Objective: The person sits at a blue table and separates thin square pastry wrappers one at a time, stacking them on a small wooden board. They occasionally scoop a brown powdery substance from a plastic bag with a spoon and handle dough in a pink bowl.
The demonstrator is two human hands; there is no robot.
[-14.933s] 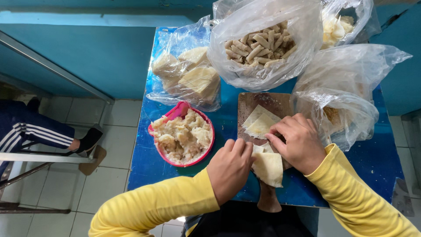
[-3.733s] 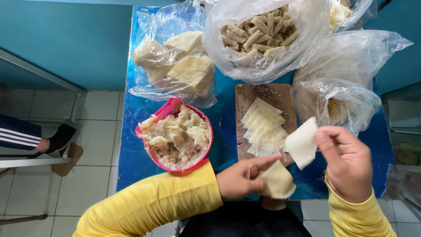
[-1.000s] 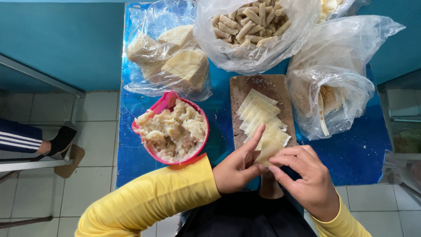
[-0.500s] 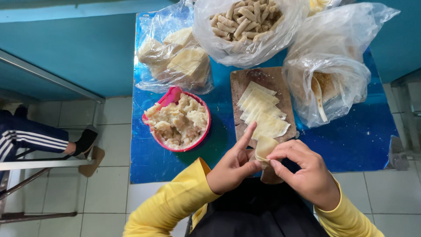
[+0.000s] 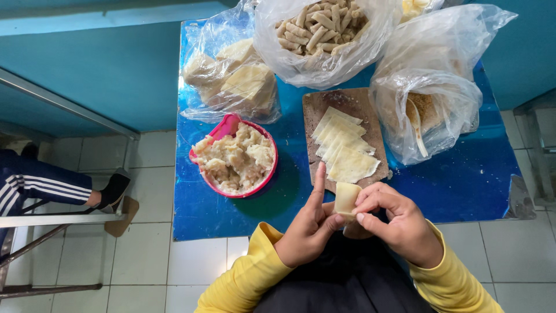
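Since half a second ago, our hands have barely shifted; both are still closed on the folded wrapper (image 5: 346,199) above the table's near edge. Going left to right: a pink bowl (image 5: 234,159) of lumpy filling, then our left hand (image 5: 308,230) pinching with thumb while the forefinger points up, then our right hand (image 5: 398,222) pinching from the other side. Behind them, a wooden board (image 5: 315,106) carries fanned wrappers (image 5: 344,148). We judge the dough light, soft and tearable; best held by its edges.
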